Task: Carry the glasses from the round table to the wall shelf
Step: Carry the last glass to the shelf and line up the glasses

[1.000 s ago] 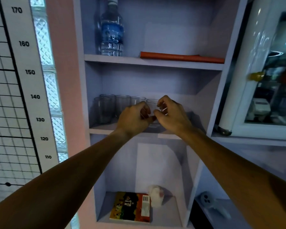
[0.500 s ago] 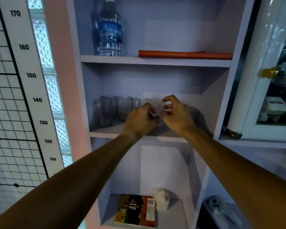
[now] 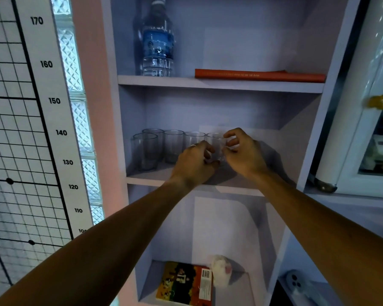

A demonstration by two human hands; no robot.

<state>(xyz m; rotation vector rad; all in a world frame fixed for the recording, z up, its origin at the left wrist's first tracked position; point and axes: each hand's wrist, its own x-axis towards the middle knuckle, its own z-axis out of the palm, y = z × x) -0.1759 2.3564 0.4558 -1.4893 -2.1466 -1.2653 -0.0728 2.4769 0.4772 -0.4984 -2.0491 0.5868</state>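
Both hands reach into the middle compartment of the wall shelf (image 3: 186, 181) and meet around one clear glass, the rightmost glass (image 3: 216, 144). The left hand (image 3: 195, 164) is curled, with its fingers bent against the left side of this glass low down; the thumb sits near the base. The right hand (image 3: 244, 154) is half open: thumb and first finger pinch at the right side of the rim, and the other fingers are bent loosely and apart from it. So the two hands grasp the same glass, which stands upright on the shelf board; I cannot tell if its bottom touches the board, because the hands hide it. I count five glasses in this compartment. To the left of the held one stands a second glass (image 3: 194, 139), partly behind the left hand, then a third glass (image 3: 173, 146), and at the far left two more, a back glass (image 3: 153, 133) and a front glass (image 3: 145, 152) just before it. All are upright and close together in a row. On the upper board stand one water bottle (image 3: 157, 45) and one orange roll (image 3: 259, 75) lying flat. In the lower compartment lie one colourful book (image 3: 184, 283) and one white crumpled thing (image 3: 221, 270) beside it. At the left hangs a height chart (image 3: 53, 100) with numbers.
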